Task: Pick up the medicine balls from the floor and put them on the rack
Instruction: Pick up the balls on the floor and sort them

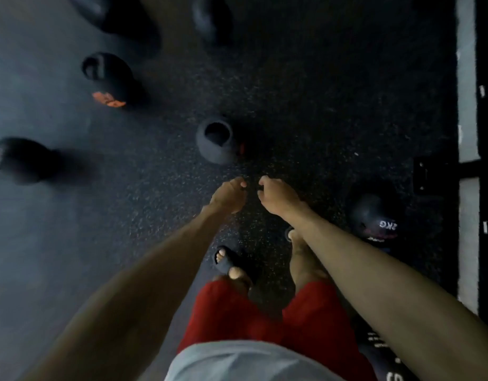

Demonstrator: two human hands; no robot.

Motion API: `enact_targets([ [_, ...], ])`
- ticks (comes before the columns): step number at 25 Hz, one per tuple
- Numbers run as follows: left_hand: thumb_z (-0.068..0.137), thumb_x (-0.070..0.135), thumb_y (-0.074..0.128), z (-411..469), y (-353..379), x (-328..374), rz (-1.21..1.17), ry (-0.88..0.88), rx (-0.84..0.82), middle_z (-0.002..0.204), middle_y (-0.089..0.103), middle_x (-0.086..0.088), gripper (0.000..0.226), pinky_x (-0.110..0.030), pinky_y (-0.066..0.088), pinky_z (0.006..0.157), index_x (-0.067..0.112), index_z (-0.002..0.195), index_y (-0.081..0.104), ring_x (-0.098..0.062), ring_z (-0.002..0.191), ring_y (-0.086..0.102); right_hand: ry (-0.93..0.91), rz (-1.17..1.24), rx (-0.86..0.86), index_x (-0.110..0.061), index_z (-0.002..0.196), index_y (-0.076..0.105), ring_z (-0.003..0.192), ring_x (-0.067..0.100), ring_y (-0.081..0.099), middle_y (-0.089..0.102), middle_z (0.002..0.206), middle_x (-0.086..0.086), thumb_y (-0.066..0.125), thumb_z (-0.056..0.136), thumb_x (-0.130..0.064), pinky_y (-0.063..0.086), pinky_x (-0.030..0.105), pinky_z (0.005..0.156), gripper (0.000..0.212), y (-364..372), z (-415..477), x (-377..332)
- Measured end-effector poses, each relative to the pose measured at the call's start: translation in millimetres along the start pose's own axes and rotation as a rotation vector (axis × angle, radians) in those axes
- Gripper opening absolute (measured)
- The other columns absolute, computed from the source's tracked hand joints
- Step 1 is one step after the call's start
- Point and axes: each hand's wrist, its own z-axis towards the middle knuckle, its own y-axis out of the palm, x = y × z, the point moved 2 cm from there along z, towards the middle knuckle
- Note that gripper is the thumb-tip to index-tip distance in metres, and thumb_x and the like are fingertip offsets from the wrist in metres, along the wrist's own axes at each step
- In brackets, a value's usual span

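Observation:
I look straight down at a dark speckled rubber floor. A black medicine ball [374,215] marked 2KG lies on the floor to my right, near my right foot. Another dark ball with white lettering [380,353] shows partly at the bottom right, behind my right arm. My left hand [228,194] and right hand [275,195] hang side by side over the floor, fingers loosely curled, holding nothing. Both are well left of the 2KG ball. A black rack frame [465,166] runs along the right edge.
Several black kettlebells stand on the floor ahead: one [216,140] just beyond my hands, one with an orange label [108,78], one at the far left [20,159], others at the top [212,17]. My sandalled feet [229,261] are below my hands.

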Motion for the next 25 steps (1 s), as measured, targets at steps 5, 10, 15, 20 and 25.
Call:
enact_targets([
  [5, 0.097, 0.017, 0.055, -90.8, -52.6, -142.7, -0.208, -0.189, 0.103, 0.126, 0.064, -0.012, 0.033, -0.039, 0.051, 0.094, 0.016, 0.130, 0.057, -0.031, 0.113, 0.063, -0.170, -0.170, -0.112, -0.012, 0.137, 0.054, 0.123, 0.034, 0.058, 0.061, 0.134, 0.017, 0.053, 0.102, -0.027, 0.048, 0.041, 0.099, 0.039, 53.3, -24.6, -152.5],
  [10, 0.098, 0.018, 0.053, -157.3, -72.0, -269.6, -0.339, -0.333, 0.180, 0.125, 0.067, -0.014, 0.033, -0.041, 0.052, 0.094, 0.014, 0.130, 0.058, -0.032, 0.112, 0.066, -0.350, -0.391, -0.231, -0.012, 0.133, 0.056, 0.123, 0.038, 0.058, 0.063, 0.130, 0.019, 0.052, 0.101, -0.029, 0.049, 0.044, 0.101, 0.036, 102.0, -32.4, -286.0],
  [15, 0.098, 0.019, 0.052, -189.8, -104.0, -350.9, -0.479, -0.470, 0.251, 0.115, 0.070, -0.014, 0.028, -0.040, 0.055, 0.088, 0.006, 0.119, 0.064, -0.032, 0.104, 0.067, -0.464, -0.605, -0.331, -0.013, 0.134, 0.054, 0.123, 0.034, 0.056, 0.059, 0.133, 0.014, 0.048, 0.103, -0.030, 0.047, 0.045, 0.101, 0.035, 131.4, -10.6, -391.8],
  [20, 0.101, 0.018, 0.048, -206.7, -182.1, -440.3, -0.611, -0.583, 0.375, 0.121, 0.066, -0.015, 0.029, -0.039, 0.051, 0.095, 0.006, 0.123, 0.063, -0.033, 0.112, 0.064, -0.585, -0.720, -0.387, -0.015, 0.136, 0.053, 0.122, 0.030, 0.057, 0.058, 0.134, 0.011, 0.047, 0.103, -0.030, 0.049, 0.047, 0.101, 0.036, 161.7, 37.5, -529.3],
  [25, 0.099, 0.018, 0.051, -220.2, -271.6, -539.2, -0.755, -0.674, 0.492, 0.119, 0.069, -0.015, 0.028, -0.040, 0.054, 0.094, 0.007, 0.121, 0.064, -0.030, 0.108, 0.066, -0.718, -0.782, -0.404, -0.013, 0.135, 0.054, 0.119, 0.033, 0.060, 0.061, 0.132, 0.014, 0.048, 0.103, -0.030, 0.049, 0.045, 0.097, 0.037, 179.6, 70.5, -669.6],
])
